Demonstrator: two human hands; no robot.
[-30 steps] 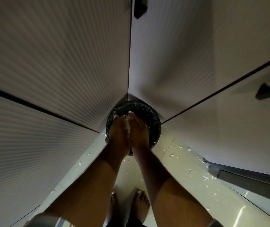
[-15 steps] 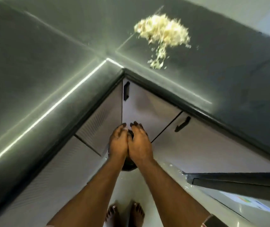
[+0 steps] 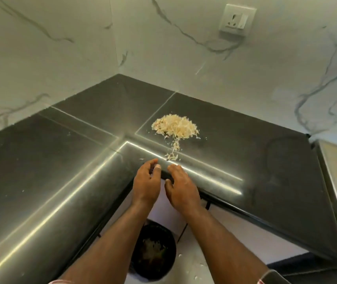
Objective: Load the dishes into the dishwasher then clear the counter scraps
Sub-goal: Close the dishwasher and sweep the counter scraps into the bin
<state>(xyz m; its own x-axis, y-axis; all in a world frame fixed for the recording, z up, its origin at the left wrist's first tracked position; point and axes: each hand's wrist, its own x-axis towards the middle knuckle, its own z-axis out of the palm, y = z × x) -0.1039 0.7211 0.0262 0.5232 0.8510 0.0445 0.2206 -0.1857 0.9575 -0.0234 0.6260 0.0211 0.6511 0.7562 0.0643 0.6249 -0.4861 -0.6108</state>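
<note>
Both hands are out over the inner corner of the dark L-shaped countertop (image 3: 40,171), side by side and close together but not touching. The left hand (image 3: 146,185) has its fingers loosely curved, thumb near the fingertips, and it seems to hold nothing, though a pale speck between thumb and finger could be a stuck grain; I cannot tell for sure. The right hand (image 3: 180,188) is relaxed too, fingers gently bent and pointing forward over the counter's front edge, gripping nothing. The pile of rice scraps (image 3: 175,128) lies on the counter beyond the hands, a little to the right of them, well in from the edge. A thin trail of grains (image 3: 173,152) runs from the pile back toward the person and ends just ahead of the right hand's fingertips, near a bright strip of reflected light. A few stray grains dot the left run of the counter. Straight below the forearms, on the floor in the corner of the white cabinets (image 3: 163,210), stands a round black bin (image 3: 155,253) with pale scraps inside; some white bits lie on the floor just beside it. Grey-veined marble walls (image 3: 61,48) rise behind the counter, and a white wall socket (image 3: 237,19) sits high on the right wall.
</note>
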